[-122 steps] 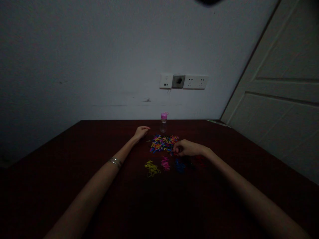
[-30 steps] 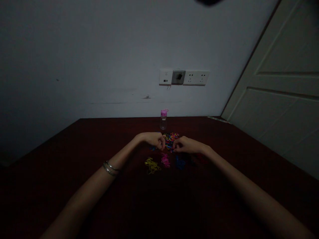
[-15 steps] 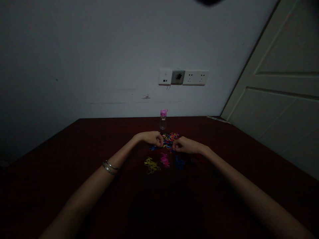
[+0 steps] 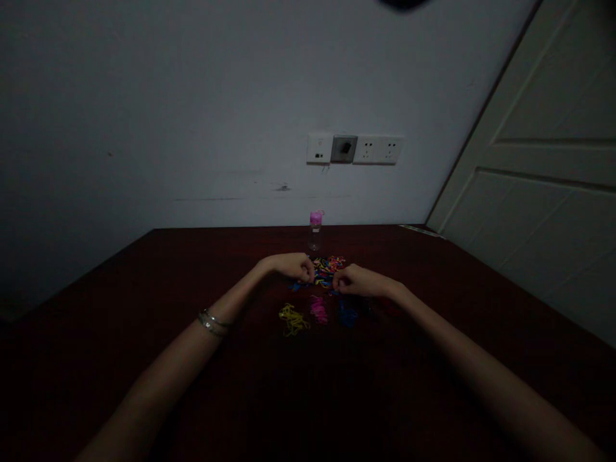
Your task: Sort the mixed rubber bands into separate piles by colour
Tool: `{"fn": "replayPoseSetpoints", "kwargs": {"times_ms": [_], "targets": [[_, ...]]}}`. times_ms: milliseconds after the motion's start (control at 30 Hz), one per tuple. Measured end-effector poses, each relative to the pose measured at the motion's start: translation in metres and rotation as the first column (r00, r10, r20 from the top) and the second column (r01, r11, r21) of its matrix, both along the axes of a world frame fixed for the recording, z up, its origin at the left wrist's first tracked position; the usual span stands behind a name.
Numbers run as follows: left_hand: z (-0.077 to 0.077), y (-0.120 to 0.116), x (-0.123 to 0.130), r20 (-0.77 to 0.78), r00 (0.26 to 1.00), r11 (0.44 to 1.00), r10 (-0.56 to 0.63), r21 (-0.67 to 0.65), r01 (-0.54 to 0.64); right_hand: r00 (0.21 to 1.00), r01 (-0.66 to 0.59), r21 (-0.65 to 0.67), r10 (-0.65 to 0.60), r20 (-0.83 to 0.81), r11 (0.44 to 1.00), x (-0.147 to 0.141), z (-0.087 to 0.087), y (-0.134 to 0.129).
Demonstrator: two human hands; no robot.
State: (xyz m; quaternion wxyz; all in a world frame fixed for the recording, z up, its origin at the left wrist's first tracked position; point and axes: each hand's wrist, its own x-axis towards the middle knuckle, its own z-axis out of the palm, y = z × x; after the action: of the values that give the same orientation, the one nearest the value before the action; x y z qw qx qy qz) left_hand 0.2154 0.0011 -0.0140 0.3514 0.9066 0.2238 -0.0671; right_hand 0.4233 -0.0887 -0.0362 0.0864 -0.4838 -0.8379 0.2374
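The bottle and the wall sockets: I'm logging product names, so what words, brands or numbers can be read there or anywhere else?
No text can be read anywhere.
Bottle: its label area is too small and dim to read.
Wall sockets: no lettering can be made out.
Mixed heap of loops between the left hand and right hand: no marks visible.
Door: no sign.

Single head view; faces forward-down over table (image 4: 144, 359); wall (image 4: 192, 96) near behind.

Dark red table (image 4: 144, 359) — a mixed heap of coloured bands (image 4: 328, 268) just before the pink-capped bottle (image 4: 314, 231), yellow (image 4: 292, 319), pink (image 4: 318, 309) and blue piles (image 4: 346, 313) nearer.
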Motion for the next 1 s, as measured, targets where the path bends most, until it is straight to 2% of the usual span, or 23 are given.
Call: {"fn": "replayPoseSetpoints", "kwargs": {"times_ms": [200,300,433,600,667,833,1000], "targets": [[-0.002,-0.001,0.001,0.036,0.999,0.999,0.005,0.052,-0.007,0.996,0.052,-0.032,-0.054,-0.076,0.998,0.017,0.018,0.001],[-0.008,-0.005,0.008,0.101,0.995,0.993,-0.002,0.122,-0.01,0.996,0.063,-0.134,-0.07,-0.054,0.989,0.033,0.025,0.003],[-0.019,-0.01,0.019,0.139,0.989,0.982,-0.042,0.188,0.015,0.998,0.059,-0.292,-0.052,0.032,0.955,0.049,0.025,0.006],[-0.023,-0.018,0.026,0.122,0.99,0.968,-0.066,0.247,0.034,0.997,0.056,-0.446,-0.028,0.068,0.893,0.049,0.021,0.005],[-0.021,-0.021,0.027,0.122,0.989,0.959,-0.087,0.28,0.05,0.996,0.076,-0.445,-0.048,0.075,0.892,0.046,0.022,0.004],[-0.02,-0.027,0.028,0.111,0.984,0.936,-0.141,0.338,0.097,0.998,0.068,-0.315,-0.066,0.018,0.947,0.037,0.025,0.002],[-0.023,-0.027,0.029,0.105,0.976,0.915,-0.189,0.38,0.136,0.997,0.068,-0.284,-0.076,-0.02,0.957,0.034,0.022,0.002]]}}
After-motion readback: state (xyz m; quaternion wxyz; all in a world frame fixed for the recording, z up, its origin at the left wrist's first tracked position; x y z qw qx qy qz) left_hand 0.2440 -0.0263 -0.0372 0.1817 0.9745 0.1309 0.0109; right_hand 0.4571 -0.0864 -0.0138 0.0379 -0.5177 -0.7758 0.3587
